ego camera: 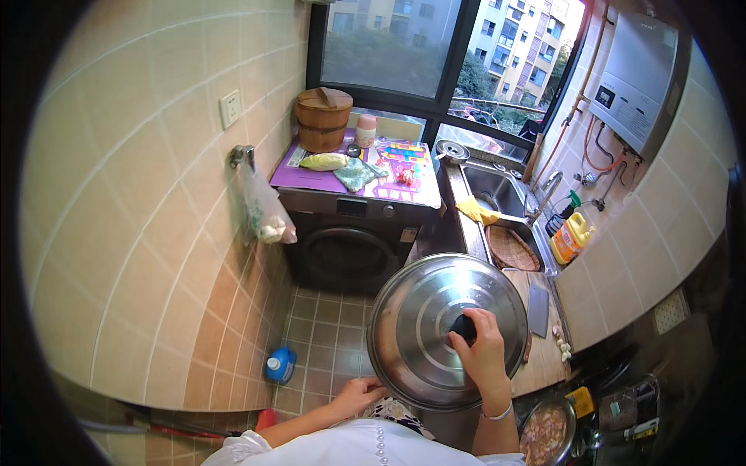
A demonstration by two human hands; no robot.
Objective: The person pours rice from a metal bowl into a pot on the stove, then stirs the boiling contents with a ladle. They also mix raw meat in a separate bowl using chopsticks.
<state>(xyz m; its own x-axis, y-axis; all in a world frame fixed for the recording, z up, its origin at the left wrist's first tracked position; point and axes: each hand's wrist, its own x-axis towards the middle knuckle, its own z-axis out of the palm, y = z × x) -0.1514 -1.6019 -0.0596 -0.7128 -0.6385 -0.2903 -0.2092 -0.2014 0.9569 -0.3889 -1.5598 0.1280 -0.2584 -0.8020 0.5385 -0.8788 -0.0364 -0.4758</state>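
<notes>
My right hand grips the black knob of a large round stainless-steel pot lid. Held in front of my body, the lid hides part of the counter and floor. My left hand is by the lid's lower left rim, its fingertips partly hidden there; whether it grips the rim I cannot tell. Beyond the lid, a cleaver lies on a wooden cutting board. Garlic cloves lie along the board's right side. A metal bowl of cut raw meat stands at the lower right.
A sink holds a woven basket; a yellow cloth hangs over its edge. A washing machine bears a wooden bucket and a leafy vegetable. A blue jug stands on the floor.
</notes>
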